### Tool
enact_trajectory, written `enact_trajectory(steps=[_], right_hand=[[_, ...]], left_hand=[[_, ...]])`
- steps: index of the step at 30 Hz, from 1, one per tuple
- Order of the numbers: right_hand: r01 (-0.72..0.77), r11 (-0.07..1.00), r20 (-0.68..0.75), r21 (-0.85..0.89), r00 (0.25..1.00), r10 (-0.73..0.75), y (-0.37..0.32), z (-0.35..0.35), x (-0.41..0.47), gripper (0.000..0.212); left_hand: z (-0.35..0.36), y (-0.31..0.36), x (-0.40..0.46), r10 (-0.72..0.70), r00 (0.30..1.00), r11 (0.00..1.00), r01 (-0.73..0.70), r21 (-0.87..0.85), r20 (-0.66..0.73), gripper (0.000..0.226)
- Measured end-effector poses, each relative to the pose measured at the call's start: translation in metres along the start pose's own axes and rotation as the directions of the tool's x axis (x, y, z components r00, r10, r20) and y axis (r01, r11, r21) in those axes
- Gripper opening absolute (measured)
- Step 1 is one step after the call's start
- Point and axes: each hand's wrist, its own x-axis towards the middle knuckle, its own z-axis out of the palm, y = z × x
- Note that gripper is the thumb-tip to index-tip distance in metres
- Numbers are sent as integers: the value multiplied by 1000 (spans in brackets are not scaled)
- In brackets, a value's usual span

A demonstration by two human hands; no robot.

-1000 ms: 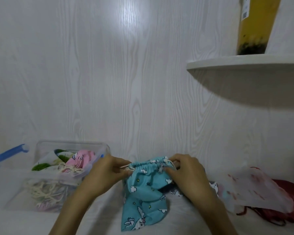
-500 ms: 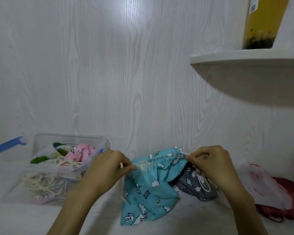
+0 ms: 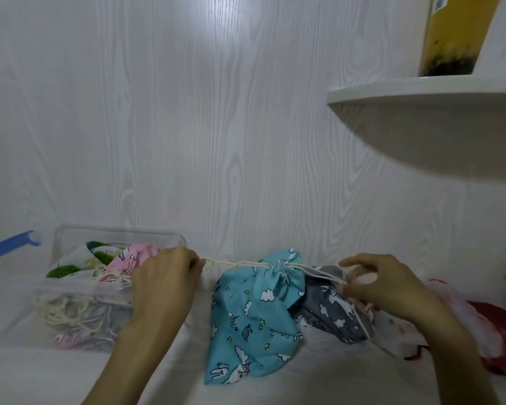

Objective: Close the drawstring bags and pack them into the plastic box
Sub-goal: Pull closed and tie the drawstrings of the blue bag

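Left hand (image 3: 167, 276) and right hand (image 3: 383, 287) each pinch a cream drawstring (image 3: 234, 262), taut, blue bag (image 3: 254, 323) mouth cinched. Grey bag (image 3: 330, 314) just behind it. Plastic box (image 3: 70, 290) left, holding bags.

Teal drawstring bag (image 3: 254, 323) with clouds and unicorns, mouth cinched into a tight pucker, cream cords (image 3: 234, 263) stretched taut to either side, body slumped on the white table (image 3: 319, 381). Grey cloud-print bag (image 3: 330, 314) just behind, touching on the right. Clear plastic box (image 3: 79, 290) at left, lid off, holding a pink bag (image 3: 132, 257), a green-printed bag (image 3: 67, 268) and loose cream cords.
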Motion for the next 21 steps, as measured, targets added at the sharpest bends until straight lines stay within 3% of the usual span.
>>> enact_trajectory(steps=[2,4,7,11,12,14,16,18,21], right_hand=[[95,992,-76,-88,992,-102,-9,-1,-6,47],[165,984,-107,-60,979,-171,-21,4,-11,47],[184,976,17,-121,983,-183,-28,29,-10,45],[170,963,-72,-207,979,-188,-25,55,2,22],[169,966,-102,-195,976,-192,-25,57,4,17],[181,969,-154,-169,966,-207,-25,60,6,9],[198,968,-185,-156,956,-225,-26,61,6,5],[213,967,-174,-142,956,-236,-26,63,6,4],[252,966,-112,-53,960,-256,-28,65,5,5]], left_hand=[[-2,2,0,-3,1000,1000,3,-10,6,34],[-5,2,0,-9,999,999,10,-32,41,25],[-10,2,-2,-25,994,997,34,-75,111,21],[-15,8,-4,46,981,965,5,-261,191,23],[-17,9,-5,98,960,925,10,-380,263,15],[-21,17,-6,246,851,815,78,-574,464,7],[-18,25,-10,338,766,802,69,-593,547,16],[-9,31,-12,288,811,848,31,-529,509,23],[8,34,-14,137,895,882,85,-464,425,32]])
